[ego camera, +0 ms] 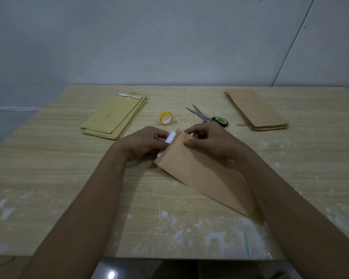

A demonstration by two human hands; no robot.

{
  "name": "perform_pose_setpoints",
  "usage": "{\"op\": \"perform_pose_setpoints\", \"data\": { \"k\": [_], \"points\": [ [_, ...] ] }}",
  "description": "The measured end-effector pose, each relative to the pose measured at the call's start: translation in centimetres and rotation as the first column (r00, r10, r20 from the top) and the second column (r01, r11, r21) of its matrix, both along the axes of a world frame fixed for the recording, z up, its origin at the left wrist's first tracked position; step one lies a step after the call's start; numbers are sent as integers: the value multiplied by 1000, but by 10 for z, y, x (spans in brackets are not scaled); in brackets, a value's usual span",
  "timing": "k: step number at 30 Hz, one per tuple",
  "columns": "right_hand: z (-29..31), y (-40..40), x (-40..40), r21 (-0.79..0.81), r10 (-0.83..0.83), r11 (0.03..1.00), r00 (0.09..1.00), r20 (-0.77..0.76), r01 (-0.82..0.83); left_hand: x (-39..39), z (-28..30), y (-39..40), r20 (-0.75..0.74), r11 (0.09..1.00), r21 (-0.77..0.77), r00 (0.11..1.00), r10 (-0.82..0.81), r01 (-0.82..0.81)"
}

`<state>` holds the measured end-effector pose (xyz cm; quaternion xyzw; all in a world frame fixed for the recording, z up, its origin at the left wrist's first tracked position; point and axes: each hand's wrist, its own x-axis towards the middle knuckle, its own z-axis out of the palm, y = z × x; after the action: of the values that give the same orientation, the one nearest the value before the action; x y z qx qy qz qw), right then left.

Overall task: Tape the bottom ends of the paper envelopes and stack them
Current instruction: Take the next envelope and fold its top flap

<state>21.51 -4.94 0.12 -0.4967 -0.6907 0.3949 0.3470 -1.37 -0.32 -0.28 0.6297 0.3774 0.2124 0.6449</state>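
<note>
Looks like a bare little craft or packing spot in a plain room, not a proper office. The counter is light wood-grain laminate, smeared with white paint or glue marks along the near edge, pushed up against a plain grey-blue wall. On it sit two piles of brown paper envelopes, a roll of tape and green-handled scissors. Lighting is dim, and a glossy tiled floor shows below the edge.
</note>
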Motion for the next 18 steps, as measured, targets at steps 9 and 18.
{"op": "perform_pose_setpoints", "data": {
  "k": [9, 18],
  "points": [
    [2, -3, -2, -45, 6, 999, 998, -56, -8, 2, -1, 2, -59, 990, 138, 998, -4, 12],
    [4, -5, -5, -61, 35, 997, 996, -84, -40, -1, 3, -3, -50, 995, 18, 994, -99, 100]
  ]
}}
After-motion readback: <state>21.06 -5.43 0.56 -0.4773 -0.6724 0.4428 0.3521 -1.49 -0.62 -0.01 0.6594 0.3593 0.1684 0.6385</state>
